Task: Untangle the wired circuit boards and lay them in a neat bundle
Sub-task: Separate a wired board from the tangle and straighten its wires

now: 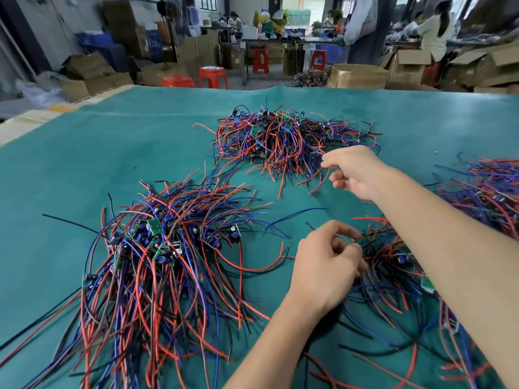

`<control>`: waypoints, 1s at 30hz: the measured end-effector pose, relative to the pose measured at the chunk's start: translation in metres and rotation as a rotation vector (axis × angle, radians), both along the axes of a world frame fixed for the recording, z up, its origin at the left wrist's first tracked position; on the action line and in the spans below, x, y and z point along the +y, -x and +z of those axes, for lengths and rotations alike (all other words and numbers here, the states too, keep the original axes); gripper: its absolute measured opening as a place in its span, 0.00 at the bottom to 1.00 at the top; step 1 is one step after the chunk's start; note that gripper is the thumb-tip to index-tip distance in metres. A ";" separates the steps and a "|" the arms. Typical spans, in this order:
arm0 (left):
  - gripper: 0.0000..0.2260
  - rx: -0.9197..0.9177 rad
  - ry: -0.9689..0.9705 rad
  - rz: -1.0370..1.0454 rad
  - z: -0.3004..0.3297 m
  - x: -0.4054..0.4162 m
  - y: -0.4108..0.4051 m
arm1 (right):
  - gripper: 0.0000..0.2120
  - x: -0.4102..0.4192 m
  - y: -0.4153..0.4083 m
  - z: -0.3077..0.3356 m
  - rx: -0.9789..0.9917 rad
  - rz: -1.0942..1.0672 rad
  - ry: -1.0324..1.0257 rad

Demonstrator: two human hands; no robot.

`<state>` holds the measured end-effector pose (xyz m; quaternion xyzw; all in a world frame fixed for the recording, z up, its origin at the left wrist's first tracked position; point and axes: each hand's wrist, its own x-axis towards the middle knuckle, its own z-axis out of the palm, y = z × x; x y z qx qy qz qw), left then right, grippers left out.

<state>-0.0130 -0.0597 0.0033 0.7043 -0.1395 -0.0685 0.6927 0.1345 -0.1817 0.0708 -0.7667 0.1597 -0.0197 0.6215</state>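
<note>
Small green circuit boards with red, blue and black wires lie in heaps on the green table cover (84, 169). A tangled heap (283, 138) sits at the far middle. A larger heap (157, 248) with its wires fanned toward me lies at the near left. My left hand (327, 268) has its fingers curled at the edge of a smaller wire bunch (393, 265) and pinches wires there. My right hand (354, 172) reaches over to the near edge of the far heap, fingertips closed on thin wires.
Another wire heap (488, 192) lies at the right edge. Beyond the table stand red stools (213, 77), cardboard boxes (359, 75) and a worktable where people sit.
</note>
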 end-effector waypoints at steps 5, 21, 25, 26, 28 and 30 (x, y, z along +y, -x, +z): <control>0.09 0.024 0.043 0.071 -0.002 -0.002 -0.002 | 0.18 -0.014 0.051 0.017 -0.067 -0.064 -0.232; 0.08 0.121 0.267 0.142 0.010 0.001 -0.001 | 0.09 -0.011 0.176 -0.033 -0.078 0.227 -0.114; 0.07 0.067 0.266 0.113 0.009 0.003 0.000 | 0.11 -0.012 0.174 -0.038 -0.156 0.131 -0.114; 0.07 0.047 0.265 0.102 0.009 0.003 0.000 | 0.11 -0.014 0.172 -0.039 -0.192 0.083 -0.095; 0.08 0.017 0.254 0.071 0.008 0.003 0.000 | 0.10 -0.016 0.171 -0.038 -0.256 0.003 -0.045; 0.09 -0.008 0.235 0.039 0.007 0.004 0.001 | 0.08 -0.014 0.172 -0.039 -0.310 -0.008 -0.054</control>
